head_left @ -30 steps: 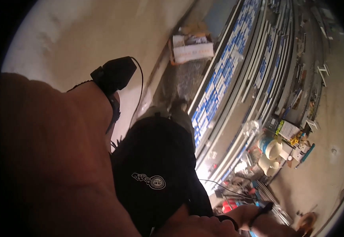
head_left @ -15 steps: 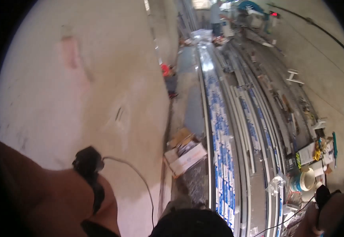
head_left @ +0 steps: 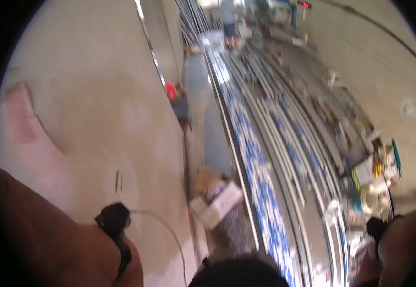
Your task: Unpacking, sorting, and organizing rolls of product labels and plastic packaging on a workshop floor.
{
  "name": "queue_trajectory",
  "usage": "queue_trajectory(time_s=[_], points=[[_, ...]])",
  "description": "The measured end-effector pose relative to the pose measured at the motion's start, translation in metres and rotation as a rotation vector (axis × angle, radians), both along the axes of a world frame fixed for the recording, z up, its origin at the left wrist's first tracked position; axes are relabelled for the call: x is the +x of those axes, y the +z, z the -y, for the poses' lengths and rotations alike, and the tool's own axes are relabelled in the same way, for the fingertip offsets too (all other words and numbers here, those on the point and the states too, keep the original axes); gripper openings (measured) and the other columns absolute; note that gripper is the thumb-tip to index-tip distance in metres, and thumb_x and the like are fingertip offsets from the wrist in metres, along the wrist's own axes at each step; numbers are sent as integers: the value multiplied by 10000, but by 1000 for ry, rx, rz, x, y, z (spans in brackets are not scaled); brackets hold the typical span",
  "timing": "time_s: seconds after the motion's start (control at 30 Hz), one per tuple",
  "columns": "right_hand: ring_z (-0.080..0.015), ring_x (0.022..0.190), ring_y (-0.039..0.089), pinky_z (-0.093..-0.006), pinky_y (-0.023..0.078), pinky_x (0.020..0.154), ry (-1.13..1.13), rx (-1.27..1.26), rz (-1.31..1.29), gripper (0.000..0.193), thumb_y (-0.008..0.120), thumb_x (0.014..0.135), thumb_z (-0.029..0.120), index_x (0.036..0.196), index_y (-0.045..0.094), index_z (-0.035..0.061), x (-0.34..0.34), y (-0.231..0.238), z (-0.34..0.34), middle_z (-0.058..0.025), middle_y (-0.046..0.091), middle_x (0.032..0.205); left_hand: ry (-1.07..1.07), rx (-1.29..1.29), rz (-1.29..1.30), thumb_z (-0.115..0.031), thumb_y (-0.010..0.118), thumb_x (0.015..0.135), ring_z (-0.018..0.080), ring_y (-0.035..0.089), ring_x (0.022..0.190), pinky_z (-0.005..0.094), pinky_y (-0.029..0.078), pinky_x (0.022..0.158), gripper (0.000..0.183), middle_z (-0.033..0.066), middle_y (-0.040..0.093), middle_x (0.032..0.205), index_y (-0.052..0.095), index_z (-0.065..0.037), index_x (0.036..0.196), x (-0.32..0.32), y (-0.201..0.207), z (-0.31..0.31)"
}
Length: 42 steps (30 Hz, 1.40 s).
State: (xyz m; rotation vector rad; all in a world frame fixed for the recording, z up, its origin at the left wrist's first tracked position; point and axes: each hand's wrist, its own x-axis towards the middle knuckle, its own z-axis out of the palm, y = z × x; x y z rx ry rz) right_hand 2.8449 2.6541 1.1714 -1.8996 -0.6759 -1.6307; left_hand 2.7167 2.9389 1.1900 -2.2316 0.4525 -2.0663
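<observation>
My left hand [head_left: 134,260] is at the lower left, cut off by the lower edge; its fingers do not show. A black strapped device [head_left: 114,217] with a thin cable [head_left: 169,234] sits at its wrist. My right hand [head_left: 368,265] is low at the right, blurred, its fingers not readable. Another black device [head_left: 376,227] is strapped at that wrist. Nearest to the right hand are a white bucket [head_left: 369,201] and clear plastic wrapping [head_left: 333,210]. No object can be made out in either hand.
Long profiles [head_left: 253,177] in blue-and-white film run away along the floor. An opened cardboard box [head_left: 222,203] lies left of them, beside a pale wall [head_left: 88,129]. A person [head_left: 228,19] stands at the far end. A dark rounded shape [head_left: 239,272] fills the bottom middle.
The view has turned, so the profiles, box and far person sit further left and slant more. My right forearm reaches further into the picture. The left arm stays about where it was.
</observation>
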Motion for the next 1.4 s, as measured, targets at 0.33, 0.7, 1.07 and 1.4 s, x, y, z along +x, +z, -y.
queue_trajectory(time_s=[0.33, 0.7, 1.07, 1.4], points=[[-209, 778, 625, -271, 517, 674, 495, -219, -237, 345, 516, 914, 259, 1009, 592, -64, 115, -20, 21, -140, 612, 918, 189, -157, -330, -54, 502, 885, 212, 632, 860, 293, 507, 777, 198, 140, 640, 1029, 604, 59, 1011, 35, -36, -11], [-210, 885, 643, -292, 497, 777, 577, -394, -1367, 186, 544, 871, 89, 1035, 624, 55, 274, -311, -38, -86, 667, 955, 386, -1148, -1700, -183, 668, 778, 309, 601, 963, 383, 473, 861, 364, 169, 620, 1067, 608, -32, 1104, 109, -382, -41], [-283, 970, 624, -404, 507, 808, 556, -1720, -2095, 297, 509, 852, 188, 1124, 607, 118, 138, -545, 52, -110, 648, 1044, 367, -882, -2157, -254, 706, 714, 328, 505, 1149, 407, 431, 950, 556, 190, 543, 1208, 535, -11, 1183, 79, -735, -33], [-288, 971, 618, -364, 487, 848, 137, -1196, -2398, 323, 573, 837, 198, 1141, 595, 91, 156, -591, 64, -117, 653, 1038, 418, -524, -2375, -284, 768, 656, 253, 560, 1103, 421, 423, 935, 598, 156, 606, 1120, 531, -28, 1142, 119, -819, -46]])
